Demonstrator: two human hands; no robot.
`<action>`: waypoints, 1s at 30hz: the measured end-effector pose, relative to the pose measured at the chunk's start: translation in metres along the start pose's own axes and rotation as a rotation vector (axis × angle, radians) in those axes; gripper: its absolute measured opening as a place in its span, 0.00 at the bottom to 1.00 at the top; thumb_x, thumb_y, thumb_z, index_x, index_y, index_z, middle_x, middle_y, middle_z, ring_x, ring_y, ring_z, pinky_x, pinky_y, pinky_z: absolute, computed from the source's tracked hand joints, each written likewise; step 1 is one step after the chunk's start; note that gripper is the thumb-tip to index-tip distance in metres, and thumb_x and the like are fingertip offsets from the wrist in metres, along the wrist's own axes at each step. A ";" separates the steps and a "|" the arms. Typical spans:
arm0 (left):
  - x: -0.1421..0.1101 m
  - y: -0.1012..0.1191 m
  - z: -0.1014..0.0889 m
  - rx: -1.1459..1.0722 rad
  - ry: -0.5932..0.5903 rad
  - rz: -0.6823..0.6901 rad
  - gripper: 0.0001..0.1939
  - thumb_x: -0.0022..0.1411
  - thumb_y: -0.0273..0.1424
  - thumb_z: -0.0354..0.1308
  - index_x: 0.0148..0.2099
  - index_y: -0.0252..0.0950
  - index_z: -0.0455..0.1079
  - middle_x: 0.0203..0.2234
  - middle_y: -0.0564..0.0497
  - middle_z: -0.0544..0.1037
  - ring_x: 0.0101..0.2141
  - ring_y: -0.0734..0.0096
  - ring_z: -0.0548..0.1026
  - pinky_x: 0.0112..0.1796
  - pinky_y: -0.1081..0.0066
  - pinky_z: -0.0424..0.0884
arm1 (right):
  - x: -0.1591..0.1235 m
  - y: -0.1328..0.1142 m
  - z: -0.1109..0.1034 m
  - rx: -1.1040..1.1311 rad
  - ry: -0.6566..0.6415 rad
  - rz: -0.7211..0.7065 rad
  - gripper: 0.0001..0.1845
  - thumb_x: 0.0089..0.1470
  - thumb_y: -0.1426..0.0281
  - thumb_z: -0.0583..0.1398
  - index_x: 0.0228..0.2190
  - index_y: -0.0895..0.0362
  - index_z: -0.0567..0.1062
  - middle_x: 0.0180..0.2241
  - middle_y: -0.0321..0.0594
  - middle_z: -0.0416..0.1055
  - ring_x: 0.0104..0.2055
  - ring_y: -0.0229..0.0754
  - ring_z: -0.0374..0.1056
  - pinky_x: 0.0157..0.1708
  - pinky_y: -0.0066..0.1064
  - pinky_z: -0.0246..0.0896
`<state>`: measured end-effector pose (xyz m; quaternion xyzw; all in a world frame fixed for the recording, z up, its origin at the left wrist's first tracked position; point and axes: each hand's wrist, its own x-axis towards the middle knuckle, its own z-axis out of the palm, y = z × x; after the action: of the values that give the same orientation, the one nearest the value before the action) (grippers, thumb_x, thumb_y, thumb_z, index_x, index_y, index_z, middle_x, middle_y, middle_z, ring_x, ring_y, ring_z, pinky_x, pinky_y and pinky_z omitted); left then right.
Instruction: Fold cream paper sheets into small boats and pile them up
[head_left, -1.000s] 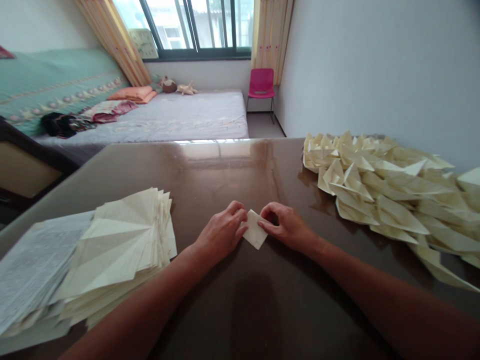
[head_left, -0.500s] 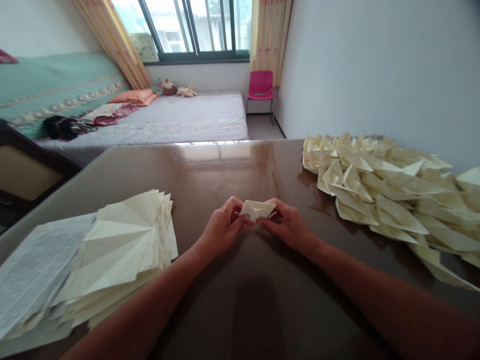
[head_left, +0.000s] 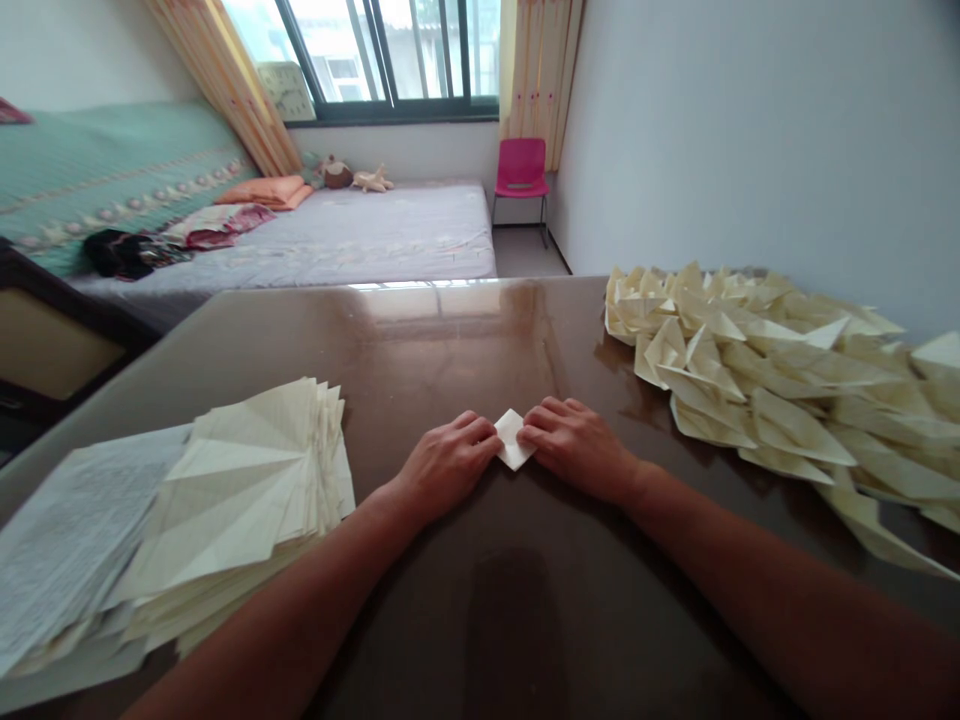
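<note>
A small folded piece of cream paper (head_left: pixel 514 439) lies flat on the dark brown table (head_left: pixel 450 340), showing as a little diamond between my hands. My left hand (head_left: pixel 448 466) presses down on its left side with curled fingers. My right hand (head_left: pixel 576 449) presses on its right side, fingers bent over the paper's edge. Most of the paper is hidden under my fingers.
A stack of creased cream sheets (head_left: pixel 240 490) lies at the left, with printed grey sheets (head_left: pixel 67 540) beside it. A heap of folded paper shapes (head_left: pixel 772 380) covers the right side of the table. Beyond the table stand a bed (head_left: pixel 337 235) and a pink chair (head_left: pixel 523 170).
Half a second ago both hands held the folded paper lifted and opened out. Now it is pressed flat on the table, with my fingers on top of it.
</note>
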<state>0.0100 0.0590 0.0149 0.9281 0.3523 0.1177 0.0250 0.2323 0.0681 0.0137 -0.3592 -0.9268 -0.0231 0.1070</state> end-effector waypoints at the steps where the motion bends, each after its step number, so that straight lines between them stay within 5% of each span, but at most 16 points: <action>1: 0.000 -0.001 -0.001 -0.009 -0.021 0.004 0.16 0.69 0.31 0.42 0.39 0.37 0.71 0.36 0.48 0.74 0.38 0.70 0.68 0.38 0.71 0.67 | 0.000 0.003 0.000 0.046 -0.015 -0.008 0.08 0.59 0.69 0.56 0.36 0.54 0.76 0.37 0.40 0.72 0.42 0.40 0.61 0.40 0.32 0.50; 8: 0.001 -0.002 -0.002 -0.133 -0.019 -0.131 0.16 0.69 0.35 0.43 0.40 0.39 0.73 0.34 0.50 0.75 0.37 0.71 0.70 0.39 0.73 0.67 | -0.004 0.022 0.001 0.454 -0.039 0.064 0.12 0.60 0.64 0.55 0.38 0.51 0.78 0.38 0.38 0.73 0.40 0.37 0.66 0.41 0.29 0.58; 18: 0.014 -0.005 0.016 -0.180 0.038 -0.448 0.13 0.68 0.39 0.45 0.45 0.43 0.69 0.36 0.53 0.77 0.37 0.69 0.74 0.37 0.72 0.67 | 0.000 0.016 0.012 0.687 0.052 0.393 0.08 0.55 0.68 0.58 0.38 0.55 0.73 0.33 0.37 0.75 0.35 0.38 0.69 0.37 0.29 0.60; 30: 0.018 -0.001 0.017 -0.084 0.012 -0.466 0.14 0.68 0.40 0.44 0.50 0.46 0.67 0.38 0.53 0.74 0.37 0.70 0.74 0.35 0.73 0.66 | 0.001 0.004 0.015 0.502 0.049 0.429 0.08 0.57 0.69 0.55 0.40 0.53 0.70 0.29 0.34 0.72 0.32 0.37 0.66 0.34 0.27 0.55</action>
<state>0.0266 0.0723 0.0019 0.8192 0.5519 0.1288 0.0882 0.2321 0.0735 -0.0005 -0.5078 -0.8040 0.2204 0.2171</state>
